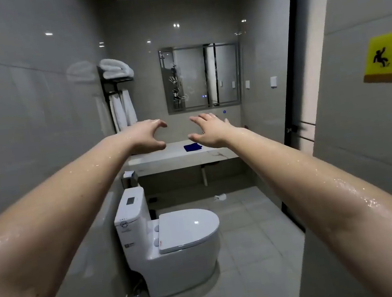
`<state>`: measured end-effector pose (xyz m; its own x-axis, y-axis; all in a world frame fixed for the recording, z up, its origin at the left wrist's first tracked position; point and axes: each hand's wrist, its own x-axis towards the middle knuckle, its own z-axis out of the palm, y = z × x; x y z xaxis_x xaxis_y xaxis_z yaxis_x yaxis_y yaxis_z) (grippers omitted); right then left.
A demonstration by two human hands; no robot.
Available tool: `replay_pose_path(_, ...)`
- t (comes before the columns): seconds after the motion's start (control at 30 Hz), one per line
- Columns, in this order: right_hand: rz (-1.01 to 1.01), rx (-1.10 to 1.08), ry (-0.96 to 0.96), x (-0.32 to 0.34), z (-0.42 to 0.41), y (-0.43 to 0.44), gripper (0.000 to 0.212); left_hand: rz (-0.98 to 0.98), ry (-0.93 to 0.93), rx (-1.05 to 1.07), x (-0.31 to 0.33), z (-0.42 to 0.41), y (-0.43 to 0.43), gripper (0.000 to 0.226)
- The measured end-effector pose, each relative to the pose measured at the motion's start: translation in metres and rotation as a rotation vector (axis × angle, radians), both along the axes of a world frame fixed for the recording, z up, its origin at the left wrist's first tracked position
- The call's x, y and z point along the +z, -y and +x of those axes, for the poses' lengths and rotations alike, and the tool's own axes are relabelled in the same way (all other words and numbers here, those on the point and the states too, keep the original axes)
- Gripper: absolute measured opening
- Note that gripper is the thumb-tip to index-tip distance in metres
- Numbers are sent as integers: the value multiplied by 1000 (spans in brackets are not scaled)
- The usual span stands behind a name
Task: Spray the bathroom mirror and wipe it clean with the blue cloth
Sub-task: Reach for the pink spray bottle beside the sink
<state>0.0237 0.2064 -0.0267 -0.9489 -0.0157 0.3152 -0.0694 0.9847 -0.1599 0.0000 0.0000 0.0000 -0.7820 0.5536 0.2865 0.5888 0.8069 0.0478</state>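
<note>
countertop (pixel 166 162) with blue cloth (pixel 192 147) below smudged mirror (pixel 205 76), grey tiled walls (pixel 20 110)

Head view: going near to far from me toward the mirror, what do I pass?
Toilet → white scrap on the floor → counter → blue cloth → mirror.

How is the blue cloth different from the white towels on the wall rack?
The blue cloth is dark blue, while the white towels are white. The blue cloth lies alone on the counter under the mirror. The white towels are up on the rack left of the mirror, some folded on top and some hanging below. Both are fabric.
</note>
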Motion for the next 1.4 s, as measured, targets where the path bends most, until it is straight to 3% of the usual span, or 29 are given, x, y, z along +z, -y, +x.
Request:
replay_pose_path(0.3, 43, -71, 74, -32, -117, -83, 69, -57, -6, 20, -47, -114, -74, 65)
replay_pose_path(0.53, 86, -67, 188, -58, -219, -181, 70, -3, 94, 33, -63, -231, -165, 67)
replay_pose_path(0.63, 27, -101, 154, -62, -262, -221, 68, 50, 146, 27, -72, -279, -203, 68)
replay_pose_path(0.8, 7, -65, 205, -104, -318, -259, 62, -61, 256, 30, -108, -348, -247, 74)
replay_pose_path(1.0, -49, -142, 278, -142, -393, -311, 63, -70, 250, -31, -134, -443, -308, 55)
replay_pose_path(1.13, -43, -204, 300, -152, -452, -342, 65, -106, 279, -75, -157, -512, -340, 56)
replay_pose_path(1.4, -50, -278, 232, -125, -622, -399, 67, -4, 238, -137, -127, -691, -407, 61)
